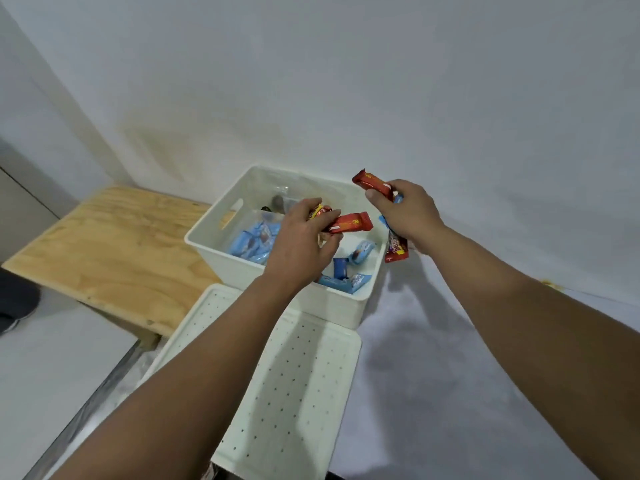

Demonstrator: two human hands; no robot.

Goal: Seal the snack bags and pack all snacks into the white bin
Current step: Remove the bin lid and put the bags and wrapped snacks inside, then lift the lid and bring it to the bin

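Packing looks well along. White bin (211, 237) on the bench (485, 375) already has approx a dozen blue snack packs (254, 242) inside, plus a clear bag (278, 199) at the back; can't tell if sealed. Left hand (301, 244) grips red bars (349, 223) over the bin. Right hand (405, 216) is closed on more red bars (372, 183) at the bin's right rim. Left to do, prob.: drop both handfuls in. Perforated lid (294, 375) lies just in front.

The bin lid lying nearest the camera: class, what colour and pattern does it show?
White lid with a regular grid of small dots, seen clearly in the head view.
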